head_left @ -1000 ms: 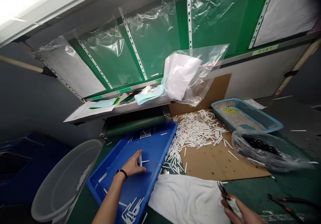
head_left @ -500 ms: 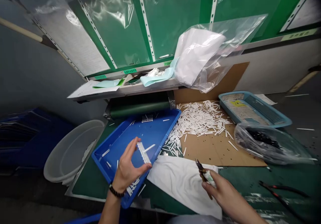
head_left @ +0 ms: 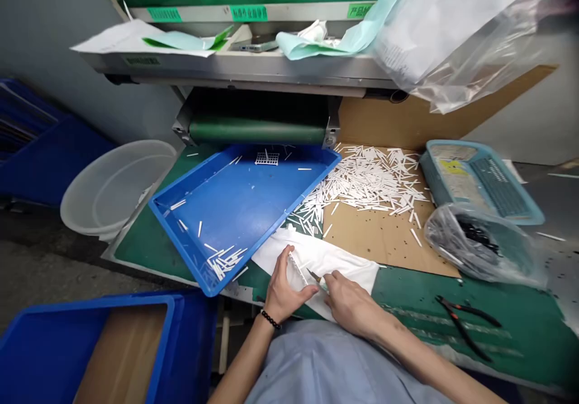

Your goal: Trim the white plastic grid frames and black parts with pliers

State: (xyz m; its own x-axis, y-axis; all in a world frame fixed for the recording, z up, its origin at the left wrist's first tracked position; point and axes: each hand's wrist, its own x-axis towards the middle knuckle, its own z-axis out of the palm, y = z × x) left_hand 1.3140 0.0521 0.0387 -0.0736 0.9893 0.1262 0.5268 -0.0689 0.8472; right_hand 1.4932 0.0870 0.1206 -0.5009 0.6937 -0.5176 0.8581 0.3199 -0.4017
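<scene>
My left hand [head_left: 284, 294] holds a small white plastic grid-like part [head_left: 298, 269] by its two ends, between thumb and fingers. In my right hand [head_left: 350, 300] is a pair of cutting nippers [head_left: 314, 275]; its jaws point at the white part, and I cannot tell whether they touch it. Both hands are above a white cloth [head_left: 357, 259] at the bench's near edge. To their left lies a blue tray [head_left: 235, 205] with thin white sticks [head_left: 224, 260] piled in its near corner and a white grid piece [head_left: 266, 158] at its far end.
Many white sticks [head_left: 371, 178] lie heaped on cardboard [head_left: 362, 235]. To the right are a light-blue basket [head_left: 527, 212], a plastic bag [head_left: 520, 262] of black pieces and black pliers [head_left: 465, 325]. A translucent tub [head_left: 99, 193] and a blue bin [head_left: 190, 331] stand at left.
My left hand has moved the white part from over the blue tray to above the cloth. My right hand has brought the nippers left, close to it. The camera now looks further down.
</scene>
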